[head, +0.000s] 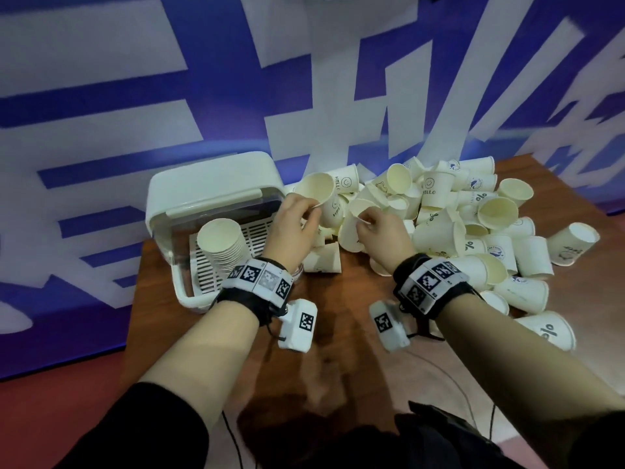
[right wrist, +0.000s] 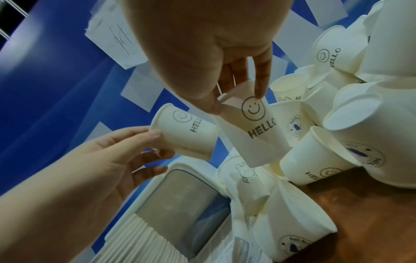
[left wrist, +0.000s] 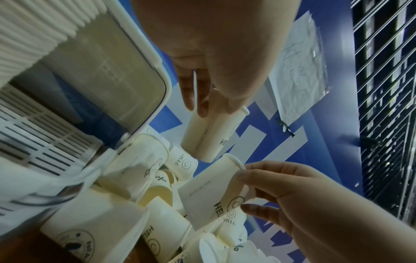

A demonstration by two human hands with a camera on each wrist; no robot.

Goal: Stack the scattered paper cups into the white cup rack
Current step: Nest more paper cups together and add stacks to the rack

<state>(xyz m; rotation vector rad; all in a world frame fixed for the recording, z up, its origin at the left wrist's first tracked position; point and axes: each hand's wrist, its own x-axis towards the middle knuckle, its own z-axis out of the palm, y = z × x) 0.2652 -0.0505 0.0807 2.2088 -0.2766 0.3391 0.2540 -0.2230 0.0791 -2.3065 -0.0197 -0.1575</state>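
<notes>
A white cup rack [head: 209, 184] with its lid raised stands at the table's left; a nested stack of paper cups [head: 225, 245] lies on its slatted floor. My left hand [head: 313, 206] pinches the rim of one smiley "HELLO" cup [head: 318, 189], lifted just right of the rack. My right hand [head: 363, 222] pinches the rim of another "HELLO" cup [head: 353, 231] beside it. The left wrist view shows the left hand [left wrist: 198, 106] on its cup [left wrist: 209, 135]. The right wrist view shows the right hand [right wrist: 236, 101] on its cup [right wrist: 252, 128]. The two cups are apart.
A big heap of loose paper cups [head: 456, 225] covers the right half of the wooden table [head: 338, 316], reaching its right edge. A blue and white banner wall [head: 101, 96] stands close behind the rack and the heap. Thin cables trail at the front.
</notes>
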